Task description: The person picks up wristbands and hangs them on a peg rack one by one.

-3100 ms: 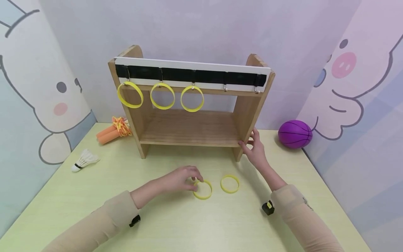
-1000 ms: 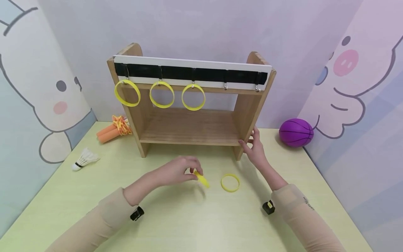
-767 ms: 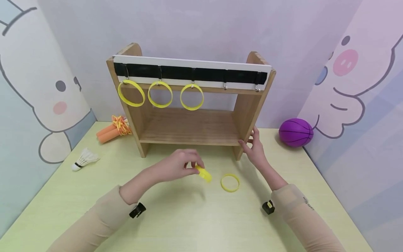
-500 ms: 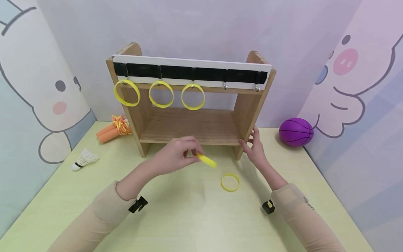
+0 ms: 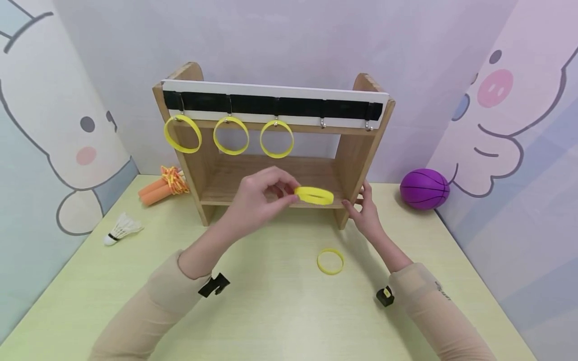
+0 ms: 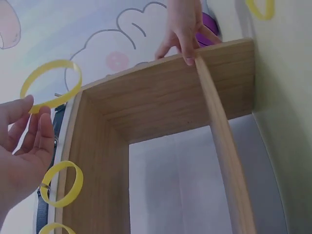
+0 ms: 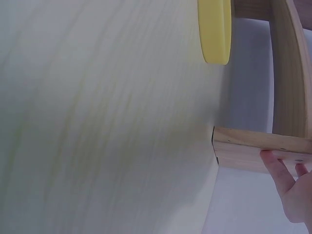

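My left hand (image 5: 259, 203) pinches a thin yellow ring-shaped band (image 5: 316, 191) between thumb and fingertips, raised in front of the wooden shelf (image 5: 237, 175). In the head view the band is seen almost edge-on. With the thumb on its front edge and fingers round the outer side, my right hand (image 5: 369, 218) grips the shelf's right side panel (image 5: 356, 155). Three more yellow bands hang from hooks along the top rail (image 5: 298, 90); the third band (image 5: 277, 156) is nearest the middle. Two hooks (image 5: 323, 123) to the right carry nothing. Another yellow band (image 5: 329, 273) lies flat on the table.
A purple ball (image 5: 424, 189) sits at the back right. To the left of the shelf are a jump rope (image 5: 162, 186) with orange handles and a white shuttlecock (image 5: 123, 228). Walls with cartoon prints stand behind and at both sides of the table (image 5: 271, 311).
My left hand has picked up one of the two bands from the table and lifted it up and to the right, before the shelf. The right hand stays on the side panel.
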